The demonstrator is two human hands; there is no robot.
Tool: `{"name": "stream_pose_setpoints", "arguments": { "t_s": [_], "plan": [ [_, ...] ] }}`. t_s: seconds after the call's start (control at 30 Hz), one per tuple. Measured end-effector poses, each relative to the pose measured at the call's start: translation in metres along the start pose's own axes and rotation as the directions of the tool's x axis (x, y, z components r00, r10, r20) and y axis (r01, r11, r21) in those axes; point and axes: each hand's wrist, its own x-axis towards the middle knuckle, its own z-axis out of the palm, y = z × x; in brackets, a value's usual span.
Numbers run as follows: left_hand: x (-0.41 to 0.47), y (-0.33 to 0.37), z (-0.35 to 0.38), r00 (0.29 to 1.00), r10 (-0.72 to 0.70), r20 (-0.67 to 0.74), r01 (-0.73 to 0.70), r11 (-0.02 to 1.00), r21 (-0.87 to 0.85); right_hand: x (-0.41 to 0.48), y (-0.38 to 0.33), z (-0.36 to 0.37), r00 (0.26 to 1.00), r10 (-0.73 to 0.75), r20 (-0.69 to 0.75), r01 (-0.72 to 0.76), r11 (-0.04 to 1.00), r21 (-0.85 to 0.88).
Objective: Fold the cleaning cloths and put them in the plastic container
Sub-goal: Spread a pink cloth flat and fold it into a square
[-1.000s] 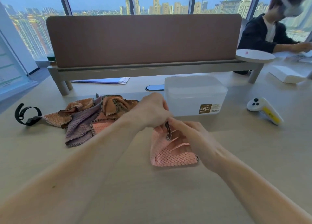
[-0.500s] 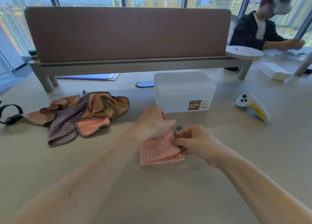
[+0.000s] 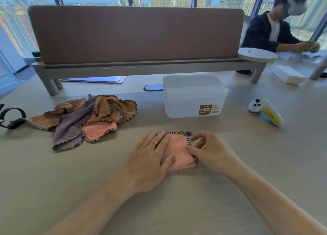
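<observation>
A pink cleaning cloth (image 3: 178,151) with a dark stitched edge lies folded into a small square on the table in front of me. My left hand (image 3: 150,157) rests flat on its left half, fingers spread. My right hand (image 3: 210,151) pinches the cloth's right edge with thumb and fingers. Behind the cloth stands the frosted plastic container (image 3: 194,96) with a brown label; its lid is on. A heap of unfolded cloths (image 3: 88,118), orange, purple and pink, lies to the left.
A black strap (image 3: 10,116) lies at the far left edge. A white and yellow controller (image 3: 265,111) lies to the right of the container. A brown desk divider (image 3: 134,34) runs across the back. Another person (image 3: 276,27) sits at the far right beside a white box (image 3: 288,74).
The pink cloth has gone from held up between both hands to folded flat on the table. My left hand has opened and now presses it down; my right hand holds its edge.
</observation>
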Motion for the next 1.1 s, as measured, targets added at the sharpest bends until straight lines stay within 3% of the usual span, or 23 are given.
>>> {"name": "stream_pose_setpoints", "arguments": {
  "t_s": [0.1, 0.2, 0.27, 0.33, 0.53, 0.63, 0.77, 0.93, 1.0, 1.1],
  "plan": [
    [-0.001, 0.0, 0.003, 1.0, 0.0, 0.01, 0.0, 0.999, 0.036, -0.005, -0.009, 0.005, 0.945, -0.266, -0.19, 0.213, 0.942, -0.261],
    [-0.001, -0.001, 0.005, 1.0, 0.011, 0.012, -0.012, 0.998, 0.056, -0.01, -0.031, 0.027, 0.889, -0.457, -0.001, 0.417, 0.812, -0.408],
    [-0.002, -0.002, 0.006, 1.0, 0.018, 0.017, -0.019, 0.999, 0.046, -0.011, -0.034, 0.048, 0.892, -0.417, 0.171, 0.448, 0.779, -0.439],
    [-0.003, -0.003, 0.006, 1.0, 0.001, 0.016, -0.002, 0.999, 0.042, -0.008, -0.025, 0.055, 0.918, -0.321, 0.232, 0.393, 0.815, -0.425],
    [-0.014, -0.017, -0.009, 0.996, -0.088, 0.002, 0.088, 0.996, 0.012, -0.003, -0.009, 0.033, 0.938, -0.261, 0.227, 0.346, 0.748, -0.566],
    [-0.009, -0.016, -0.012, 0.998, -0.041, -0.045, 0.04, 0.999, -0.019, -0.004, -0.026, 0.036, 0.911, -0.363, 0.195, 0.407, 0.728, -0.551],
    [-0.003, -0.022, 0.0, 0.999, 0.009, 0.054, -0.011, 0.999, 0.036, -0.002, -0.042, 0.063, 0.892, -0.359, 0.274, 0.45, 0.759, -0.472],
    [-0.015, -0.08, -0.038, 0.969, -0.089, -0.23, 0.032, 0.97, -0.24, 0.008, -0.017, 0.058, 0.904, -0.319, 0.284, 0.427, 0.705, -0.567],
    [-0.018, -0.117, -0.052, 0.915, -0.185, -0.36, 0.129, 0.976, -0.173, 0.013, -0.005, 0.046, 0.909, -0.301, 0.288, 0.416, 0.692, -0.59],
    [-0.024, -0.16, -0.062, 0.89, -0.319, -0.325, 0.316, 0.947, -0.063, 0.023, 0.015, 0.022, 0.922, -0.254, 0.291, 0.385, 0.666, -0.639]
  ]
}}
